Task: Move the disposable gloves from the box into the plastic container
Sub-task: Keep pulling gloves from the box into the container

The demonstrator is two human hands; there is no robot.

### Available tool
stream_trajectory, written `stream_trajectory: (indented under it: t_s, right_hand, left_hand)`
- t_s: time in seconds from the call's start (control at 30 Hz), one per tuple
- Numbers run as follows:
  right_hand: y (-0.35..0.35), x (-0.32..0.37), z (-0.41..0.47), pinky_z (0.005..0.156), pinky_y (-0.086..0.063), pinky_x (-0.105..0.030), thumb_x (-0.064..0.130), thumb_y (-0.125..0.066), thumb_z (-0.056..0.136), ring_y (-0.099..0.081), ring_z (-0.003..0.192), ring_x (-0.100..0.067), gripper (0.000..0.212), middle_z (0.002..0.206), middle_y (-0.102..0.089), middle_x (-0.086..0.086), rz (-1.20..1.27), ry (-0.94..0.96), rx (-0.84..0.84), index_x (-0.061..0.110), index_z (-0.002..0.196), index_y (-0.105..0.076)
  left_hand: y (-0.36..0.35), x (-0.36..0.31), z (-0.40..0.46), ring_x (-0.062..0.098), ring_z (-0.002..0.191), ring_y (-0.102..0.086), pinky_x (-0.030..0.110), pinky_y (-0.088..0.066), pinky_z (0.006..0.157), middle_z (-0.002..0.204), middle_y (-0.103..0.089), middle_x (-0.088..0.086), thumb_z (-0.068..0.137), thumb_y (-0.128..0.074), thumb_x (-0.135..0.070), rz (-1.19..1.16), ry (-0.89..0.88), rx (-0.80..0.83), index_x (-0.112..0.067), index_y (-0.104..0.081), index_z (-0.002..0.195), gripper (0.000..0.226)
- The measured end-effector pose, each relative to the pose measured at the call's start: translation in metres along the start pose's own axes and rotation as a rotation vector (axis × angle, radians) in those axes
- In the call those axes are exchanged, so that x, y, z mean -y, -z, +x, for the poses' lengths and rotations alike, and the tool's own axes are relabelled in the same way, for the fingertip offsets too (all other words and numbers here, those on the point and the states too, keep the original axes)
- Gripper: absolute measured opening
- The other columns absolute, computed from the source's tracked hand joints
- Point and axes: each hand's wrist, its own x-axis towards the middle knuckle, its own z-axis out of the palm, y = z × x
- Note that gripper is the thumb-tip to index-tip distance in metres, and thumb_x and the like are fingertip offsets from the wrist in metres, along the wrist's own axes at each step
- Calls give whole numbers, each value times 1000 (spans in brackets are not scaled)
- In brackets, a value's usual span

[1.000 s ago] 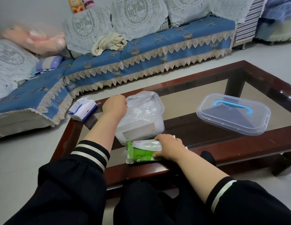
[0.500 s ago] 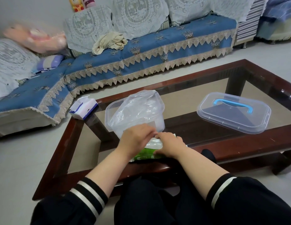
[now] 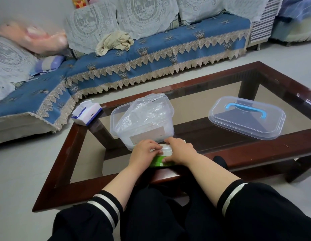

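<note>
A green and white glove box (image 3: 160,161) lies at the near edge of the glass table, mostly hidden under both hands. My left hand (image 3: 144,150) rests on its left part with fingertips at the white opening on top. My right hand (image 3: 180,151) holds the box's right side. Just behind stands the clear plastic container (image 3: 116,126), open, with thin clear disposable gloves (image 3: 147,110) heaped in it and rising above the rim. Whether my left fingers pinch a glove is not visible.
The container's clear lid with a blue handle (image 3: 246,117) lies to the right on the glass table (image 3: 203,105). A white and blue tissue pack (image 3: 86,113) sits at the table's far left corner. A blue covered sofa (image 3: 134,58) runs behind.
My left hand has come back from the container's far left rim to the top of the glove box. The right hand has stayed on the box.
</note>
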Motion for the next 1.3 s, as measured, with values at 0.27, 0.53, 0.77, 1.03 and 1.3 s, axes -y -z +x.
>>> stream_trajectory:
  t_s: [0.27, 0.53, 0.77, 1.03, 1.3]
  right_hand:
    - [1, -1, -1, 102, -34, -43, 47, -74, 74, -44, 122, -17, 66, 127, -50, 5, -44, 10, 4, 29, 131, -45]
    - [1, -1, 1, 94, -36, -42, 51, -74, 73, -44, 120, -21, 66, 123, -50, 2, -97, 4, 25, 21, 123, -45]
    - [0, -2, 0, 103, -33, -42, 50, -74, 73, -41, 126, -17, 72, 132, -47, 5, -64, 15, 29, 28, 134, -43]
    - [1, -3, 0, 104, -31, -42, 50, -75, 73, -38, 130, -17, 75, 137, -45, 4, -57, 17, 28, 28, 136, -41]
    - [0, -4, 2, 104, -30, -42, 49, -74, 73, -35, 131, -16, 73, 136, -45, 5, -57, 31, 27, 28, 135, -40]
  left_hand:
    - [2, -8, -3, 15, 83, -61, 30, -50, 73, 84, -69, -6, 88, -60, -23, 147, -260, -130, -14, -74, 81, 18]
    - [59, -38, -3, 5, 79, -60, 20, -50, 74, 85, -69, -2, 88, -55, -17, -48, -321, -479, -9, -72, 88, 18]
    - [186, -91, 46, -7, 71, -56, 3, -39, 67, 84, -66, -9, 89, -67, -26, -29, -215, -840, -16, -73, 101, 17]
    - [128, -55, 88, 19, 79, -60, 27, -41, 67, 89, -69, 5, 96, -57, -26, 371, -183, -574, -11, -72, 97, 21]
    - [72, -25, 113, 30, 87, -60, 37, -49, 74, 89, -61, 11, 97, -41, -7, 414, 245, 47, -4, -63, 90, 23]
